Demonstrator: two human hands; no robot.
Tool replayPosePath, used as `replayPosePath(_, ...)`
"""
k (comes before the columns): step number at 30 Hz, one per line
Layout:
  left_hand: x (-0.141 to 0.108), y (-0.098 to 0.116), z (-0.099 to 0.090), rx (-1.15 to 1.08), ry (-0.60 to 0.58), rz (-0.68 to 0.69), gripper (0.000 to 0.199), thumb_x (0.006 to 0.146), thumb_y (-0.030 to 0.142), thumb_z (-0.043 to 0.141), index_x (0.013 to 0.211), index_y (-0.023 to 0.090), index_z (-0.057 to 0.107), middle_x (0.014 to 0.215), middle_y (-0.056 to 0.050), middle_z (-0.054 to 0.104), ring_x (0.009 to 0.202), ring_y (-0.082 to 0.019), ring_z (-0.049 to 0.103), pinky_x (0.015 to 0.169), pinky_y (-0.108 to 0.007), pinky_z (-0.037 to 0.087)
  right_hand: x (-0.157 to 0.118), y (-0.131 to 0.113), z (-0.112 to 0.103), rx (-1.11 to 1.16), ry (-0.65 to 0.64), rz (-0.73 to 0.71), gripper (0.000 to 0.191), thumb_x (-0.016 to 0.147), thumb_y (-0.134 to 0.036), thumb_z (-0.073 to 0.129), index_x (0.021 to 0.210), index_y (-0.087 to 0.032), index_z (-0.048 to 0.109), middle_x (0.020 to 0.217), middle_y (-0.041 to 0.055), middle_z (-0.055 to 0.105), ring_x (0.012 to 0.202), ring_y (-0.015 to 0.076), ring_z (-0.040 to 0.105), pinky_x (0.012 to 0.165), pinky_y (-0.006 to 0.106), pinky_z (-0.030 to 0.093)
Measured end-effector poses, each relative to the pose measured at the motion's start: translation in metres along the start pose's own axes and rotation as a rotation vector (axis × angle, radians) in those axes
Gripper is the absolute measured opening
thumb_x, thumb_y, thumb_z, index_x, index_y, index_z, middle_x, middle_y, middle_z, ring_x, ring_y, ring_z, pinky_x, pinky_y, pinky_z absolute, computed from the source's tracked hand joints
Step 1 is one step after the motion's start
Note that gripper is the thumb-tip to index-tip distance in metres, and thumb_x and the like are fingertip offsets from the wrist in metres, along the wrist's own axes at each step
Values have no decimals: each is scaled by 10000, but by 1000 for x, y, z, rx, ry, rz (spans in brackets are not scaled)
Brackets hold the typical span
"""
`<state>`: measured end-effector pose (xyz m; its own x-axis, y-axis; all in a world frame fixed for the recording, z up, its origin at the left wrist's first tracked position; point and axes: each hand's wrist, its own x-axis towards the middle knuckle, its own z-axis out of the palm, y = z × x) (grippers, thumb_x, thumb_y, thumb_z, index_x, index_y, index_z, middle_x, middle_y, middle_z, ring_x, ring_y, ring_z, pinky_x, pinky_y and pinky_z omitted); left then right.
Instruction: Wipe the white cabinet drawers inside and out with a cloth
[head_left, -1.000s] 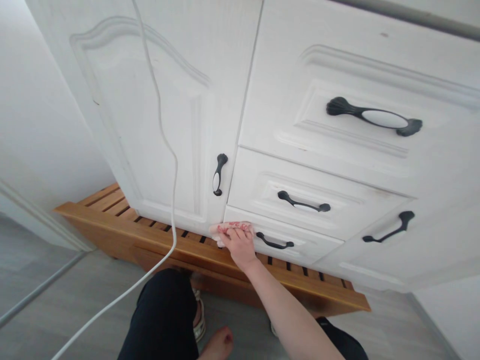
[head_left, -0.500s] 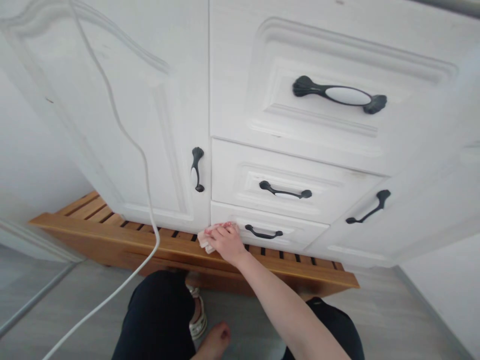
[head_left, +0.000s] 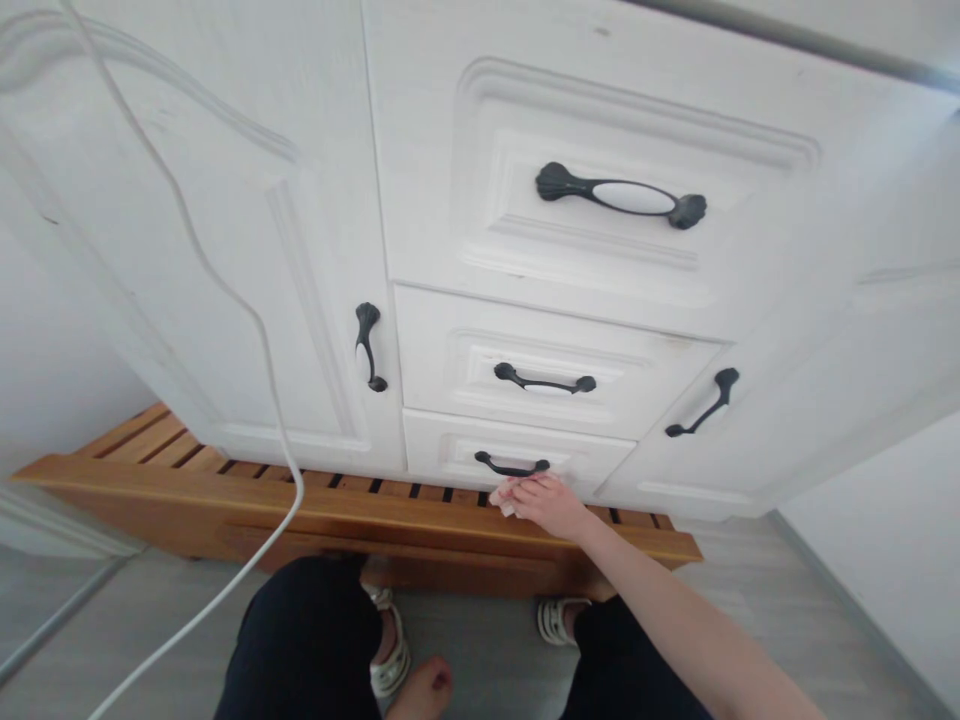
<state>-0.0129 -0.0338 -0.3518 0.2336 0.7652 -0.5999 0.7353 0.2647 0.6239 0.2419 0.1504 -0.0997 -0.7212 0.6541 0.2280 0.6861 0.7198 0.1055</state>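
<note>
My right hand is closed on a pinkish-white cloth. It presses the cloth against the lower edge of the bottom drawer, just below that drawer's dark handle. Part of the cloth is hidden under the fingers. Low between my knees is my left hand, curled into a loose fist and partly cut off by the bottom of the view. Nothing shows in it.
The white cabinet has more drawers with dark handles and side doors. It stands on a slatted wooden bench. A white cable hangs across the left door down to the floor. My shoes are under the bench edge.
My right hand has slid the cloth rightward along the bottom of the lowest drawer, from its left corner to below its handle. The view has shifted slightly; my left hand stays low.
</note>
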Motion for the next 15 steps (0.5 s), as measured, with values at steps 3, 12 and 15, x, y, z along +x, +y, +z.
replayPosePath(3, 0, 3, -2, 22, -3, 1, 269, 811, 47, 440, 884, 193, 654, 940, -3, 724, 968, -131, 660, 824, -177, 434, -32, 24, -13, 11, -19, 73, 316, 944, -384, 578, 1189, -186, 600, 1216, 87, 618, 1018, 200, 624, 877, 420, 552)
replayPosePath(12, -4, 10, 3, 133, -39, 10, 288, 822, 54, 438, 923, 189, 671, 1010, -17, 732, 1005, -147, 657, 842, -195, 436, -69, 13, 3, 67, 35, 307, 336, 872, -106, 564, 1029, -361, 715, 998, 6, 671, 1021, 183, 550, 954, 380, 382)
replayPosePath(15, -6, 8, 1, 171, -48, -9, 306, 830, 59, 434, 977, 172, 677, 1043, -48, 736, 1026, -160, 662, 849, -203, 443, -75, -4, 25, 99, 148, 488, 464, 803, -32, 500, 1053, -353, 723, 891, 12, 643, 860, 179, 549, 777, 305, 402)
